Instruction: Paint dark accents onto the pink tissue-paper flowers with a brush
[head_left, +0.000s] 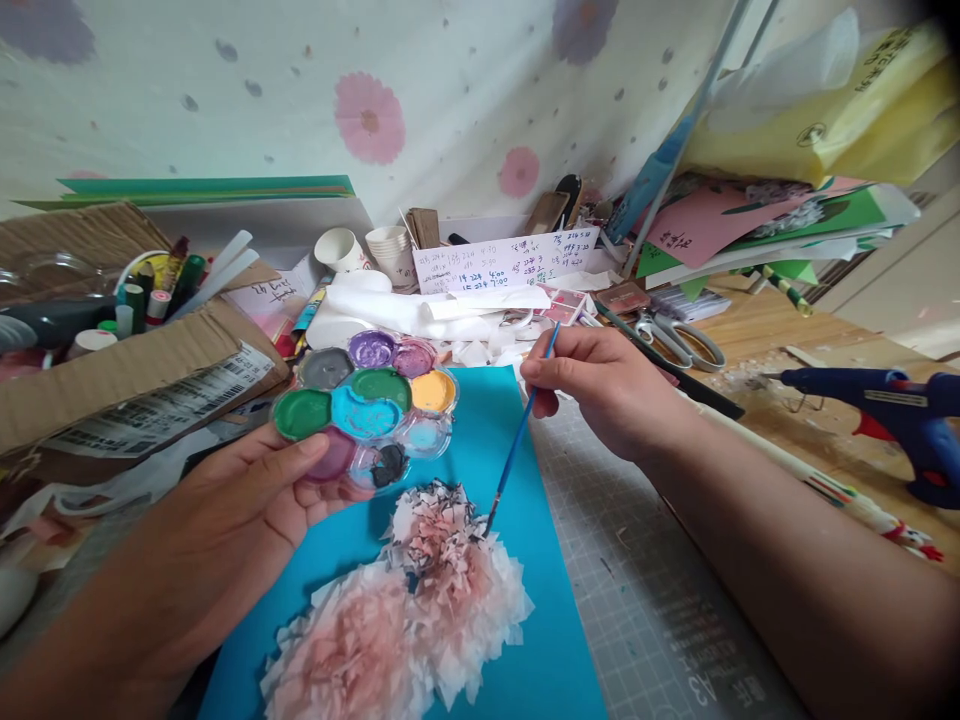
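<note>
My left hand [247, 510] holds a flower-shaped paint palette [371, 405] from below, thumb on its edge; its wells carry green, teal, purple, grey, yellow and black paint. In my right hand [600, 385] is a thin blue paintbrush [517, 450], pinched near its top. The brush tip touches the dark-edged upper rim of a pink and white tissue-paper flower [427, 590]. The flower lies on a blue paper sheet [555, 620].
A grey cutting mat [660, 600] lies under the sheet. Scissors [679, 340] and a blue glue gun [892, 410] are at the right. A cardboard box [127, 370] of supplies stands at the left. Paper cups [375, 250], notes and stacked coloured paper crowd the back.
</note>
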